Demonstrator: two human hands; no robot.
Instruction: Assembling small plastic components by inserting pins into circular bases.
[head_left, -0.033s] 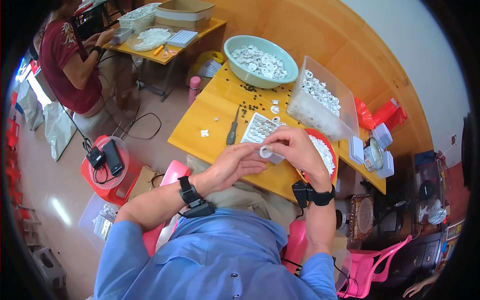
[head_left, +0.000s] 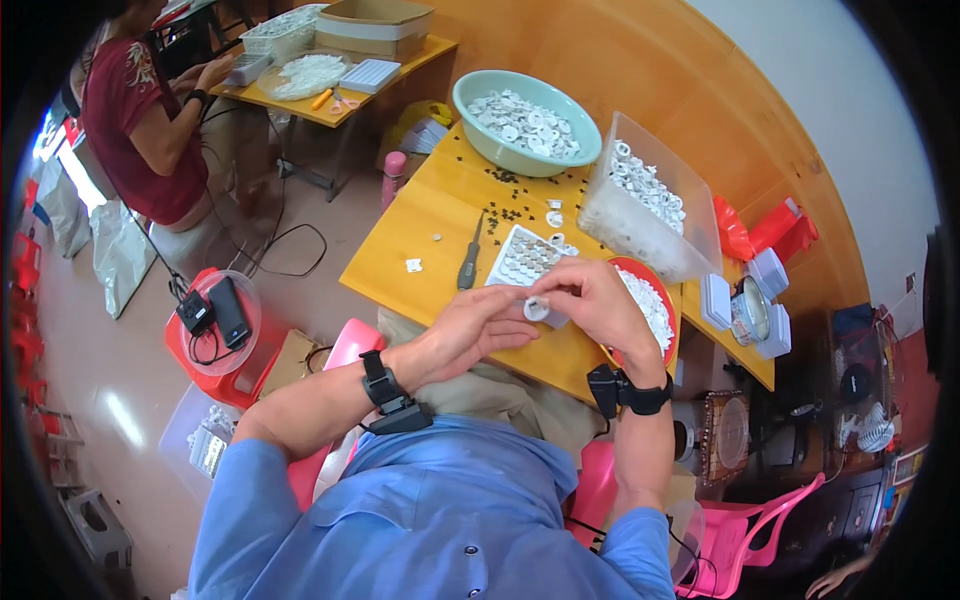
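Note:
A small round white plastic part (head_left: 536, 308) is pinched between the fingertips of both hands, over the near edge of the yellow table. My left hand (head_left: 478, 332) has thumb and forefinger closed on it, palm turned up and the other fingers loosely extended. From the right, my right hand (head_left: 592, 300) closes its thumb and forefinger on the same part, partly covering it. Just beyond the hands lies a white tray (head_left: 522, 258) filled with rows of small round pieces. A dark-handled screwdriver (head_left: 469, 262) rests left of the tray. Right of my right hand, a red bowl (head_left: 672, 318) holds small white pieces.
A pale green basin (head_left: 470, 125) and a clear plastic bin (head_left: 600, 205), both full of white parts, stand at the table's far side. Small black pieces (head_left: 512, 213) lie scattered nearby. At far left, a person in maroon (head_left: 150, 130) works at another table (head_left: 440, 52).

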